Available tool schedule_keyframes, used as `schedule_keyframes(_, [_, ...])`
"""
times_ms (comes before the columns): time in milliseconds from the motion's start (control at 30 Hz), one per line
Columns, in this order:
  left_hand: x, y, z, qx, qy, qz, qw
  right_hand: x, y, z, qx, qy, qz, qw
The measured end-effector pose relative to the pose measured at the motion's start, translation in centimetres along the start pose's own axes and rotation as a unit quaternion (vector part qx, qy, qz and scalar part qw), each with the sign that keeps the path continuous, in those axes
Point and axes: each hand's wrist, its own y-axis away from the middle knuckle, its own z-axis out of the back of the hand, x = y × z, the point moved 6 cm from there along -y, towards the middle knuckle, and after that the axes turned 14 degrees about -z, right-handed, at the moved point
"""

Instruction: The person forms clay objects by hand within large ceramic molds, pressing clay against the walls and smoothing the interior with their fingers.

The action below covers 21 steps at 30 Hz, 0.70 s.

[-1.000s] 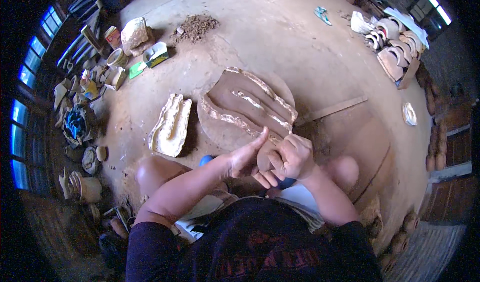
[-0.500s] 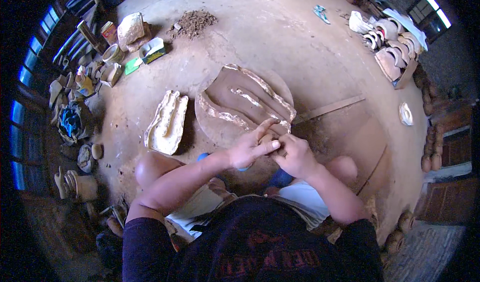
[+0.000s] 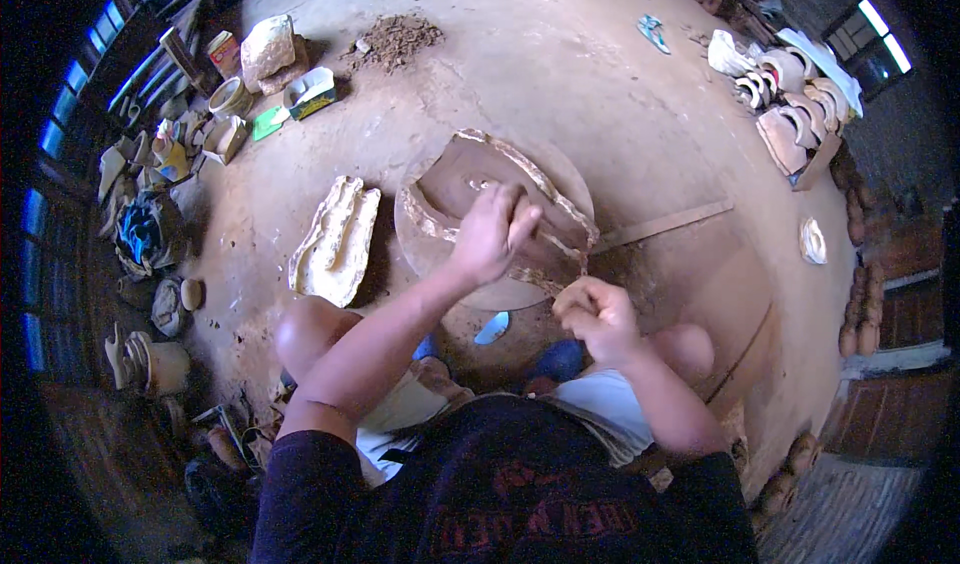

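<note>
The left hand (image 3: 494,234), arm stretched forward, bends over the clay-lined mould (image 3: 533,172) on a round board (image 3: 430,252), grip hidden; near the mould's close end, the right hand (image 3: 598,320) curls, its grip unclear.

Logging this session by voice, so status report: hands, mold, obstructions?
Left hand over white-rimmed, brown-lined mold, contact unclear. Right hand curled beside its near end, grip unclear. Mold on flat brownish disc; left hand hides part of its middle.
</note>
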Motion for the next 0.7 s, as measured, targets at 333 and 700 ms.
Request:
schedule_keyframes(333, [2.3,-1.1,-0.2,-0.1,0.107,0.031,0.989,-1.8,-1.3,9.5,-0.267,-0.225,0.112,0.93])
schedule_keyframes(700, [-7.4,-0.6,-3.5,-0.082,0.507,0.069,0.855,9.2,-2.6,-2.0,-0.172,0.214,0.295,0.915])
